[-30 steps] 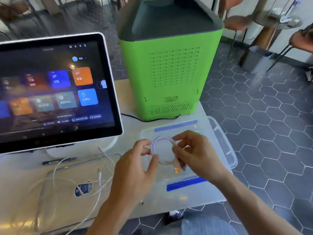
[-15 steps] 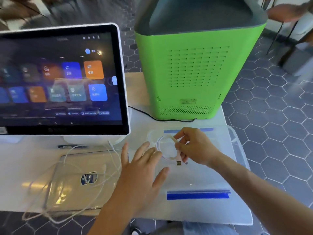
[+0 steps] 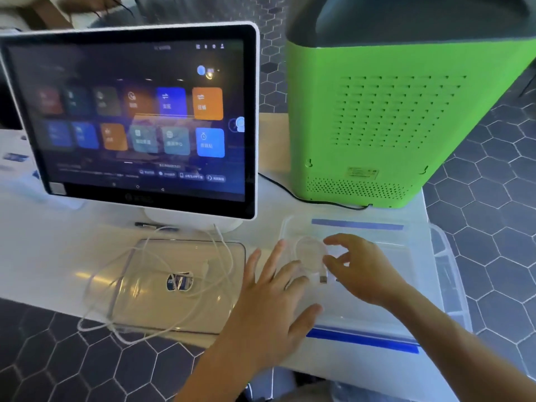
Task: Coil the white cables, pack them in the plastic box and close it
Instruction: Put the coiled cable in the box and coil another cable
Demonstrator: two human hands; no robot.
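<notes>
A small coiled white cable [image 3: 309, 254] with a USB plug lies inside the clear plastic box [image 3: 448, 265], which carries blue tape strips and sits at the table's right end. My right hand [image 3: 364, 269] hovers at the coil's right edge, fingers apart, thumb and index just touching or just off it. Spread flat and holding nothing, my left hand [image 3: 271, 309] is over the box's left rim. A clear lid [image 3: 150, 303] lies to the left. A long loose white cable [image 3: 229, 256] sprawls across it and over the table's front edge.
A touchscreen monitor [image 3: 139, 117] stands on its white base behind the lid. A tall green machine [image 3: 388, 126] stands behind the box, with a black cord [image 3: 278, 187] running from it. A dark pen [image 3: 156, 226] lies by the monitor base. Hexagon-tiled floor surrounds the table.
My left hand has let go of the coil and spread open to the left. My right hand lowered the coil into the box and its fingers have opened. The view shifted left.
</notes>
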